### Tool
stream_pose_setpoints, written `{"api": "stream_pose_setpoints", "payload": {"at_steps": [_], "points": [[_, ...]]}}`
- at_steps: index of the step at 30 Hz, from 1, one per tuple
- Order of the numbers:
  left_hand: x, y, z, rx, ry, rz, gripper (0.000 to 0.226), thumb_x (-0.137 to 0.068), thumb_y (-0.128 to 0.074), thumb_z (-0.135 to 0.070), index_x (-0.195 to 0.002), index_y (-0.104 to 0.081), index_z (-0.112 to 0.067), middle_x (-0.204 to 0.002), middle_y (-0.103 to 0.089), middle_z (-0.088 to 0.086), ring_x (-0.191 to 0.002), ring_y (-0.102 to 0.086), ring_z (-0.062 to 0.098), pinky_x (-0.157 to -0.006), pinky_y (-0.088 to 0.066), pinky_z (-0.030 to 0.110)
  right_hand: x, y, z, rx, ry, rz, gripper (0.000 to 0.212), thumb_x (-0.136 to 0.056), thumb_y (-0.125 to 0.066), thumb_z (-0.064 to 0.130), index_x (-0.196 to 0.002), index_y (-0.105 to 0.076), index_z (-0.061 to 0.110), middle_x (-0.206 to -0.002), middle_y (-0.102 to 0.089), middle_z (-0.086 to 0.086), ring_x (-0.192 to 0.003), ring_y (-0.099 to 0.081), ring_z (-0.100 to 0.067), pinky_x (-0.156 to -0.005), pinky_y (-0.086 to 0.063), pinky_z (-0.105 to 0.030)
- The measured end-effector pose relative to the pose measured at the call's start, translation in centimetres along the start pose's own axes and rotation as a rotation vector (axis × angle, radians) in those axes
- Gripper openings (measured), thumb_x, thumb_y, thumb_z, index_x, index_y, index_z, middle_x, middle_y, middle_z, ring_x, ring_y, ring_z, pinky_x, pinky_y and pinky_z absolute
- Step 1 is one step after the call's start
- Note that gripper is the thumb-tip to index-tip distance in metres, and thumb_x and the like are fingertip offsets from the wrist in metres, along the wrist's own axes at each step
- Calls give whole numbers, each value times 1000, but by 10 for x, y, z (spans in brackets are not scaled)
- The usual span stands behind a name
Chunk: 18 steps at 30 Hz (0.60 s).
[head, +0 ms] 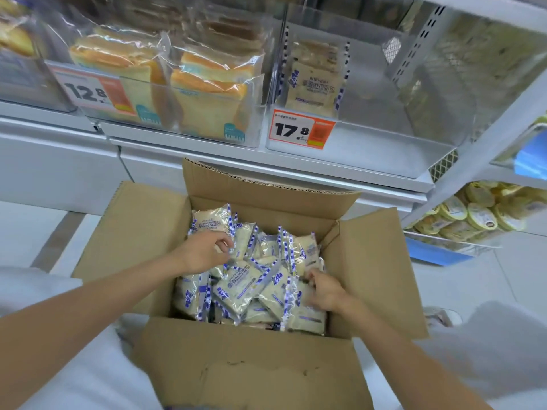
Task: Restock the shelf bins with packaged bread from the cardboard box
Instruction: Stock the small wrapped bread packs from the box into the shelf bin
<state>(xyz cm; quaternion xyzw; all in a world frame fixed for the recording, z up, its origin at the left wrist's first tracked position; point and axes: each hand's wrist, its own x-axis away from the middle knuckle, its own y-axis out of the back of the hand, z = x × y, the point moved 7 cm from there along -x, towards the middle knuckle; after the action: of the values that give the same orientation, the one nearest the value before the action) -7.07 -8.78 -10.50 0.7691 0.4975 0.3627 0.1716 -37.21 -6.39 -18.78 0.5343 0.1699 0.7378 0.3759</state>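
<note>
An open cardboard box (376, 261) on the floor holds several small bread packets (239, 288) in clear wrap with blue-and-white striped edges. My left hand (204, 253) reaches into the box's left side, its fingers curled on a packet's edge below an upright packet (210, 221). At the right side of the pile my right hand (324, 288) curls its fingers round packets; it is blurred. Above, a clear shelf bin (370, 143) with a 17.8 price tag (300, 130) holds a few matching packets (315, 84) at its left; most of it is bare.
A neighbouring clear bin (183, 125) on the left holds sliced toast packs behind a 12.8 tag (91, 91). A white slotted shelf upright (420, 45) stands at the right. A lower right wire basket (461, 241) carries round yellow packaged cakes. Box flaps spread outward.
</note>
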Motion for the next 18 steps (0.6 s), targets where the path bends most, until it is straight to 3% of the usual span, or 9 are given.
{"api": "stream_pose_setpoints", "payload": {"at_steps": [2,5,9,10,11,13,14,16,18], "points": [[-2,-6,-11,37,-7,1,16,-87,-68,-21,-101,-65,-27,-97,-65,-12,-93,-62,6,-89,-51,30,-1,16,7,-128,59,-129,23,-73,-73,11,-84,-56,23,-79,-55,6,-74,-51,-12,-74,-48,-32],[-3,-22,-30,98,23,38,22,-89,-68,-24,-110,-62,-24,-107,-63,-7,-97,-62,11,-91,-51,29,4,44,33,-181,228,-212,16,-75,-71,9,-69,-60,19,-73,-53,5,-68,-47,-11,-70,-44,-32],[-2,-44,-47,181,56,131,95,-69,-74,-60,-147,-33,-25,-135,-42,-14,-126,-46,11,-106,-39,30,27,77,87,-430,433,-328,17,-80,-74,8,-73,-62,18,-78,-58,4,-70,-51,-9,-72,-45,-23],[-4,-46,-47,162,70,105,97,-70,-75,-59,-149,-30,-23,-133,-40,-14,-127,-44,11,-105,-36,27,32,82,100,-499,471,-313,13,-81,-75,9,-79,-65,17,-82,-62,4,-73,-56,-9,-75,-48,-21],[-5,-42,-44,140,86,64,84,-75,-75,-52,-143,-38,-20,-126,-43,-14,-121,-47,12,-99,-37,22,35,85,108,-546,499,-287,11,-82,-75,11,-88,-67,15,-88,-66,3,-80,-60,-9,-80,-49,-20],[-7,-26,-34,125,121,-6,42,-82,-72,-44,-113,-59,-18,-105,-57,-10,-99,-59,15,-80,-42,16,29,84,106,-559,460,-239,25,-84,-75,17,-107,-66,15,-106,-67,3,-95,-63,-9,-88,-49,-20],[-8,-19,-23,157,135,-24,41,-82,-71,-47,-109,-62,-17,-103,-63,-7,-97,-61,16,-82,-45,19,22,80,94,-517,390,-223,29,-86,-73,18,-113,-64,16,-111,-65,4,-100,-62,-10,-91,-49,-21],[-7,-5,-3,293,174,-55,58,-77,-73,-55,-120,-62,-18,-117,-66,-4,-108,-62,16,-95,-50,33,4,56,62,-350,226,-170,22,-89,-67,15,-111,-65,12,-111,-66,-2,-103,-63,-18,-94,-49,-29],[0,5,6,445,199,-107,49,-82,-73,-44,-121,-61,-19,-118,-68,-3,-106,-63,14,-92,-53,34,-9,22,33,-159,93,-66,20,-90,-62,17,-106,-63,5,-106,-67,-12,-102,-64,-28,-90,-51,-37]]}}
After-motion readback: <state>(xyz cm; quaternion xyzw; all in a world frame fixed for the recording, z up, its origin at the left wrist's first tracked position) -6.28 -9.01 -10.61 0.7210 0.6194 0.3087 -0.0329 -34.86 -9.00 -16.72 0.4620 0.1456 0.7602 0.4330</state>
